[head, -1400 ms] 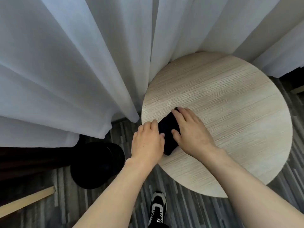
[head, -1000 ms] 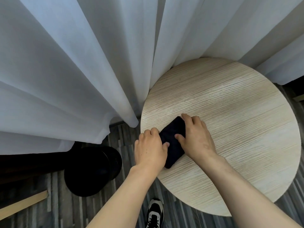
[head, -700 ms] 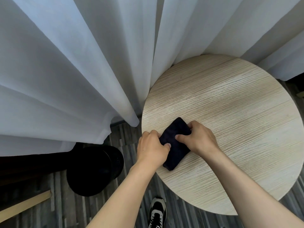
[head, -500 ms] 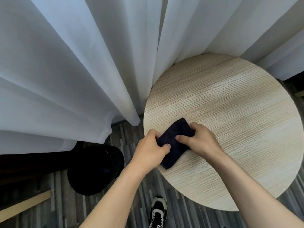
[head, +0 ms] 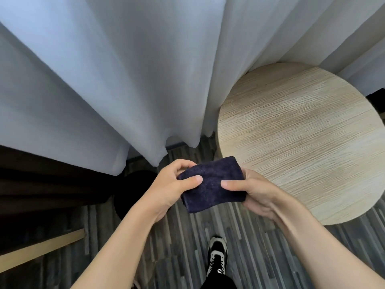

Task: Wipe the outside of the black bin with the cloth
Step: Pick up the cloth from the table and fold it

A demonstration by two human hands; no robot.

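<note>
Status: cloth in hand, wiping of the black bin not yet begun.

Left hand [head: 166,188] and right hand [head: 256,195] each pinch one end of the folded dark cloth [head: 210,182], thumbs on top, holding it in the air just off the counter's [head: 302,132] near-left edge. The black bin [head: 130,195] stands on the floor [head: 187,247] below the left hand, partly hidden, matte and featureless; no contact yet.
</note>
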